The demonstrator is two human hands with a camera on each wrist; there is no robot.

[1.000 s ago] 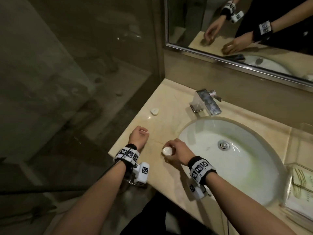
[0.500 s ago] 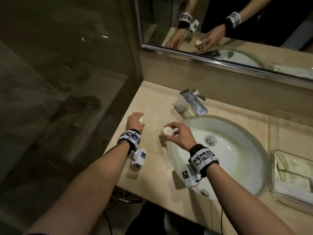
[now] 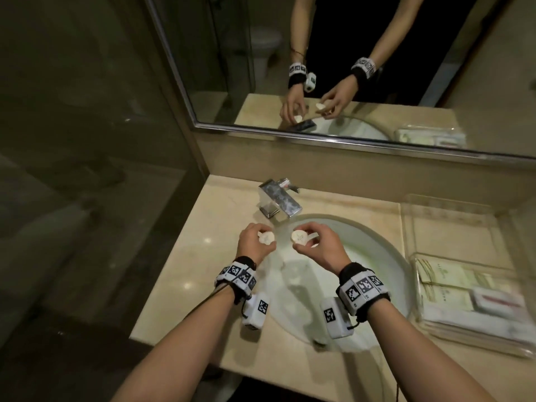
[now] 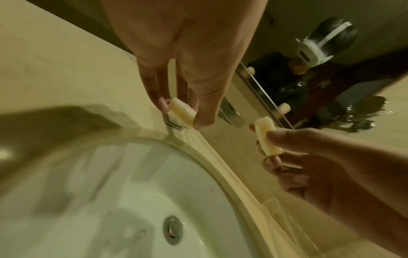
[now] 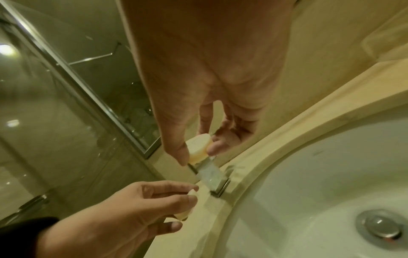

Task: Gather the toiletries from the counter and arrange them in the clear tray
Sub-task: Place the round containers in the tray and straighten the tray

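Here, a clear plastic rectangular tray (image 3: 452, 227) sits on the beige marble bench (image 3: 185, 274), at the right of the white oval sink (image 3: 377, 274). Its near end holds flat cream and pale green paper packets (image 3: 446, 288) and a small white box with a red mark (image 3: 499, 300); any print on them is too blurred to read. The far end of the tray is bare.

The left hand (image 3: 255, 242) pinches a small round white soap bar (image 3: 266, 237) between thumb and fingertips, over the bench at the sink's left rim. The right hand (image 3: 319, 248) pinches a second round white soap bar (image 3: 298, 237) the same way, above the basin. The two bars are near each other, apart.

A square chrome tap (image 3: 280, 203) stands behind the hands. A framed wall mirror (image 3: 319, 68) reflects both hands. A glass shower partition (image 3: 87, 140) rises left of the bench.
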